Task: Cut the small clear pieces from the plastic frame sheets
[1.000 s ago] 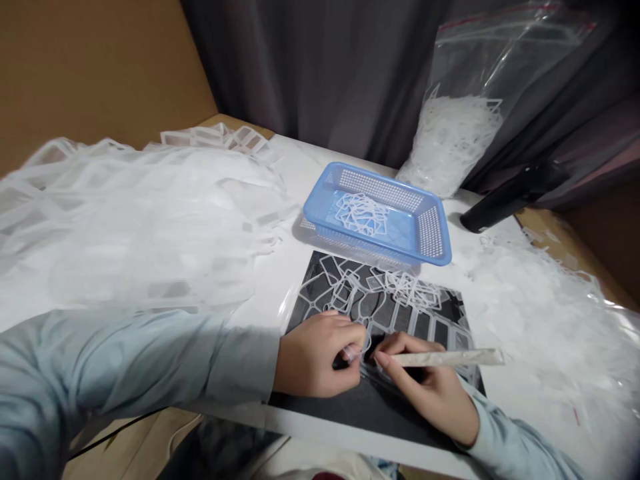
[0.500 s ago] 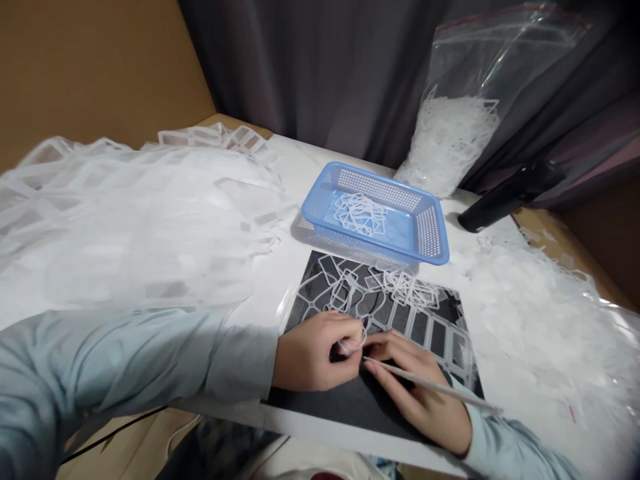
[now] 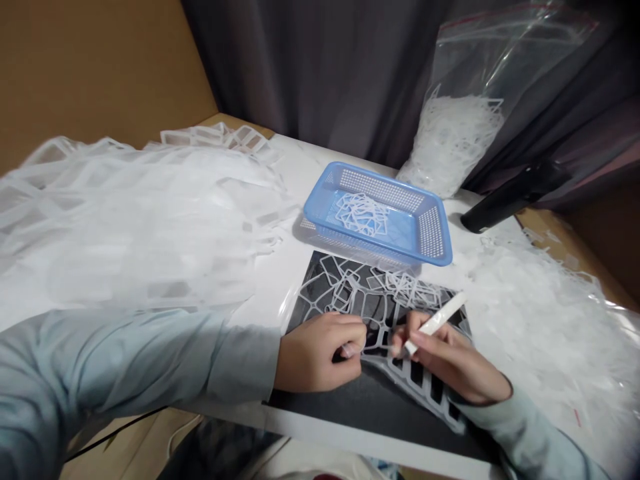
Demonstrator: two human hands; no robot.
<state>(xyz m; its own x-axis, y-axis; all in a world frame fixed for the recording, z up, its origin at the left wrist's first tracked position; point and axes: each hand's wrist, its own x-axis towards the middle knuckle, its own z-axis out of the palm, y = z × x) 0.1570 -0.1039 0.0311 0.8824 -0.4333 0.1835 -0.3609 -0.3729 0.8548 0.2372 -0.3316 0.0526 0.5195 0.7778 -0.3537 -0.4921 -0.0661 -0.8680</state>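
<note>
Head view: on the black mat [image 3: 355, 403], the right hand [image 3: 450, 360] is pinching a white stick [image 3: 437, 321] over the plastic lattice [image 3: 423, 395], whose edge the left hand [image 3: 317, 353] is apparently clenching, keeping it taut probably helping control, a blue basket [image 3: 431, 230] sitting beyond the mat.

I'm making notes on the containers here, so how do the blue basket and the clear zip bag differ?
The blue basket has perforated walls, while the zip bag is see-through film.
The basket sits low and wide, whereas the bag stands taller before the dark curtain.
The basket holds a small cluster of frames; the bag holds a much bigger heap.
Both contain thin white pieces.
</note>
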